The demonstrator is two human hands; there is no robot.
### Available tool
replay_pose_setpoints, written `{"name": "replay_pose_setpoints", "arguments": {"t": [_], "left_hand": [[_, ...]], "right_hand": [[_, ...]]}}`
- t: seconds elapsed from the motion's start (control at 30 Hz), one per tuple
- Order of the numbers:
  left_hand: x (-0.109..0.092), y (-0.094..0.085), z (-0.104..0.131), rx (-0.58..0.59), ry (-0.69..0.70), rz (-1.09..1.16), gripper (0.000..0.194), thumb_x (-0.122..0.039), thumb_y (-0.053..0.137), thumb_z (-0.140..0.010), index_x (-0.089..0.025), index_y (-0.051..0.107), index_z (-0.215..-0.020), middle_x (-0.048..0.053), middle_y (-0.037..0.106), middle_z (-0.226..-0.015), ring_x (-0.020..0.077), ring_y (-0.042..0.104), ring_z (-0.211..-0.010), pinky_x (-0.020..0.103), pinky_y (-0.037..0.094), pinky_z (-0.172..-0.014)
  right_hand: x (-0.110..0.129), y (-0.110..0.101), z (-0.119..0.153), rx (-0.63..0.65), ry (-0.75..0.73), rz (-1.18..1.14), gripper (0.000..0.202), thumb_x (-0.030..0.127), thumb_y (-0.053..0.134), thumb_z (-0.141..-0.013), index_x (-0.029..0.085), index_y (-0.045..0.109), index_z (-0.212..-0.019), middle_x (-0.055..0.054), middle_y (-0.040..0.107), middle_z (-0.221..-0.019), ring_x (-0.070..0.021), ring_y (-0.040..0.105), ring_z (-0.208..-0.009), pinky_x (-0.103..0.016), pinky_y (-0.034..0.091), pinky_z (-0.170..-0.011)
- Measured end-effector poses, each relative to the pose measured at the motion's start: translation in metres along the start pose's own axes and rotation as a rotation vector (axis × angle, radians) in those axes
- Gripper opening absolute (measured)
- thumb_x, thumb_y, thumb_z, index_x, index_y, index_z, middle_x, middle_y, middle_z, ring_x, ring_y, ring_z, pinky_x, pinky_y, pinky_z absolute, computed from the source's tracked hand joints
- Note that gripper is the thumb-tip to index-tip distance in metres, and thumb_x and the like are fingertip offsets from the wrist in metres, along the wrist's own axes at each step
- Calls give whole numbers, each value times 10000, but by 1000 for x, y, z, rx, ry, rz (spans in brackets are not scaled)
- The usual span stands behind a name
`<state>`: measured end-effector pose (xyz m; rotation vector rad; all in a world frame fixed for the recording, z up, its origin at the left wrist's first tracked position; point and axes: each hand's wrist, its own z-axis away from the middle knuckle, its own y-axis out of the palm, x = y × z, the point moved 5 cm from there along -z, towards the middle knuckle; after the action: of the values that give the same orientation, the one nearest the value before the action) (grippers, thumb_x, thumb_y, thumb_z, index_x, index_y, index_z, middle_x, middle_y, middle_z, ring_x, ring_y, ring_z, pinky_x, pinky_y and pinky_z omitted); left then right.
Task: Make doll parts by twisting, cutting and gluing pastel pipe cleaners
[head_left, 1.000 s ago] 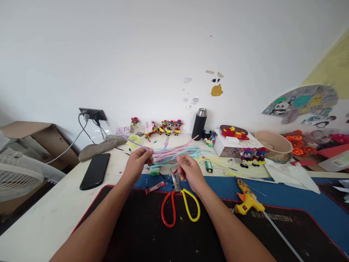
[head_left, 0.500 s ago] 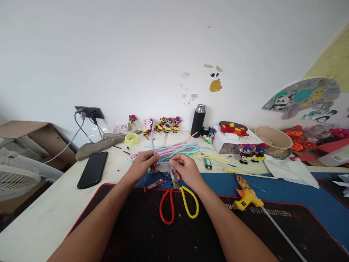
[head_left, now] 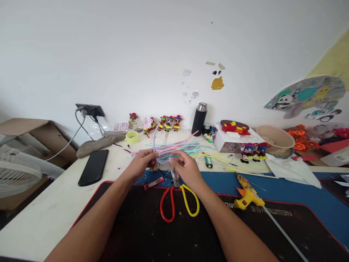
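A lavender pipe cleaner (head_left: 155, 137) is pinched in my left hand (head_left: 145, 162), one end rising above the fingers and the rest bending across toward the right. My right hand (head_left: 185, 168) has thumb and index finger closed near its other end. Below and between the hands lie scissors (head_left: 176, 183) with one red and one yellow handle, blades pointing away and partly under my right hand. Behind the hands spreads a pile of pink, teal and purple pipe cleaners (head_left: 180, 146). A small pink tube (head_left: 154, 183) rests left of the scissors.
A yellow glue gun (head_left: 248, 194) lies on the black mat (head_left: 131, 225) at right. At left are a phone (head_left: 93, 167) and a tape roll (head_left: 132, 137). A black flask (head_left: 199, 119), small figures (head_left: 169, 123) and a white box (head_left: 234, 142) stand along the wall.
My right index finger has lifted and straightened a little. The upright end of the lavender pipe cleaner now curves more to the right at its tip. The view has shifted slightly.
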<state>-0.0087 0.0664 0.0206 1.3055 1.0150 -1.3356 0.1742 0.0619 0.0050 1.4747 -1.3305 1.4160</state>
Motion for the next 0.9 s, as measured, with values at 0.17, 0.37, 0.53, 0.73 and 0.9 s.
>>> {"name": "replay_pose_setpoints", "arguments": {"t": [0.17, 0.37, 0.53, 0.73, 0.9], "left_hand": [[2, -1, 0, 9, -24, 31, 351, -458, 746, -772, -195, 549, -648, -41, 484, -546, 132, 538, -481, 259, 389, -476], [0, -1, 1, -9, -33, 106, 367, -441, 747, -777, -185, 534, -622, -45, 462, -566, 119, 526, -484, 251, 385, -468], [0, 1, 2, -11, -57, 142, 400, -543, 730, -807, -178, 579, -740, -32, 522, -601, 130, 563, -496, 241, 387, -455], [5, 11, 5, 119, -83, -9, 465, -629, 706, -835, -175, 614, -803, 1, 602, -661, 149, 619, -547, 240, 449, -470], [8, 11, 5, 110, -86, -44, 459, -612, 715, -838, -178, 594, -753, 2, 612, -648, 145, 621, -547, 240, 466, -481]], "right_hand": [[7, -1, 1, 8, -58, 208, 250, 361, 649, -934, 244, 706, -1148, 39, 615, -665, -136, 547, -507, -255, 413, -527], [15, 3, 5, 43, -101, 357, 197, 311, 628, -954, 243, 742, -1099, 27, 649, -648, -152, 578, -575, -261, 398, -595], [12, 1, 3, 24, -97, 336, 184, 361, 607, -975, 263, 755, -1022, 8, 679, -648, -182, 604, -600, -274, 392, -588], [15, 0, 4, -38, -168, 522, 131, 323, 641, -957, 246, 747, -966, -8, 706, -692, -198, 619, -659, -295, 376, -636], [17, 8, 7, 14, -207, 636, 117, 307, 641, -969, 254, 745, -962, -20, 743, -761, -209, 635, -695, -300, 355, -646]]}}
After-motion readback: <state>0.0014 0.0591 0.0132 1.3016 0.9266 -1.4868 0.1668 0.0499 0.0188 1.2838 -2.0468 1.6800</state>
